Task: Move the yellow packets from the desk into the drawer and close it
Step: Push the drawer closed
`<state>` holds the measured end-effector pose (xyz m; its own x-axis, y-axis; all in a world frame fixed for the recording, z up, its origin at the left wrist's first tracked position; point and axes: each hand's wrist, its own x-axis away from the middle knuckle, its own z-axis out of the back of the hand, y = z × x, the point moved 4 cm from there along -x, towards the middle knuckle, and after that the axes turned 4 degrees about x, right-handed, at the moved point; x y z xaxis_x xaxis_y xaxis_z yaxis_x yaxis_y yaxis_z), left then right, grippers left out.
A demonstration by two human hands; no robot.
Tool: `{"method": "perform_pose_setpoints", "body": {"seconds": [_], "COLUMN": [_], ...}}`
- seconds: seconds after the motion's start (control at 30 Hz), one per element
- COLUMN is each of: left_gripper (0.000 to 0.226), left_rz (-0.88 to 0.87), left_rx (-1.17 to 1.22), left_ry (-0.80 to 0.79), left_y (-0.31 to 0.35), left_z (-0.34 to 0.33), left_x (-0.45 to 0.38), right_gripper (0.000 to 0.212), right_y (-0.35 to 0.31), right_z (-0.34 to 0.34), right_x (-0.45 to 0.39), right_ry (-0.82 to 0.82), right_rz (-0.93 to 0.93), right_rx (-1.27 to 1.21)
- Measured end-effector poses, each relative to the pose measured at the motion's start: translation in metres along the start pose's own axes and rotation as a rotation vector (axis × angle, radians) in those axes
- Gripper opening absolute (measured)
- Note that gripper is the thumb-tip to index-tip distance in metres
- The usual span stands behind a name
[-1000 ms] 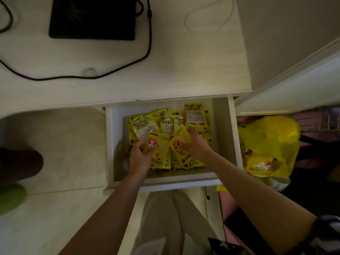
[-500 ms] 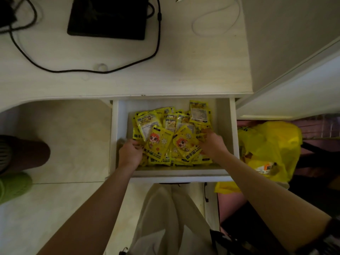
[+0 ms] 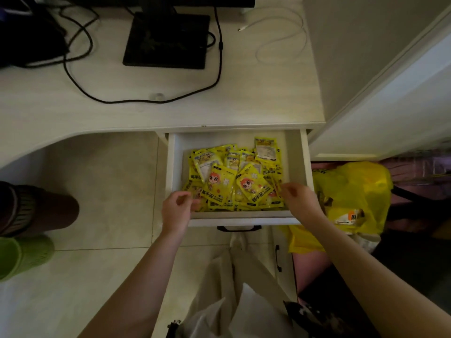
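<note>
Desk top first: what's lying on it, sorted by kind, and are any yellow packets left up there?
Black monitor stand: 1
Black cables: at least 2; their far ends tangle out of view
White cable: 1
Yellow packets on the desk: 0; the whole yellow packets pile lies in the open drawer
Total: at least 4

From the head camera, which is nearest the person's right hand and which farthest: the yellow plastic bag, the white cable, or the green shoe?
From the right hand:
1. Yellow plastic bag, just to its right on the floor.
2. White cable, up on the desk's far right.
3. Green shoe, far left on the floor.
</note>
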<state>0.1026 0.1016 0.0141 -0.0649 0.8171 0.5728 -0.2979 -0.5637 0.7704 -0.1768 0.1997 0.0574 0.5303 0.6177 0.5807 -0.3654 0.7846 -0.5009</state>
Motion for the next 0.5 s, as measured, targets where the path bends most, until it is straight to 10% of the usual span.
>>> {"method": "perform_pose_setpoints", "body": {"seconds": [0.5], "left_gripper": [0.035], "left_rz": [0.534], "left_rx": [0.307], "left_ry": [-0.132], "left_y": [-0.064], "left_z": [0.036], "left_x": [0.037], "right_gripper": [0.028], "right_y": [0.063], "right_z": [-0.042], "right_x": [0.046], "right_ry": [-0.056], "right_rz": [-0.578], "right_rx": [-0.816]}}
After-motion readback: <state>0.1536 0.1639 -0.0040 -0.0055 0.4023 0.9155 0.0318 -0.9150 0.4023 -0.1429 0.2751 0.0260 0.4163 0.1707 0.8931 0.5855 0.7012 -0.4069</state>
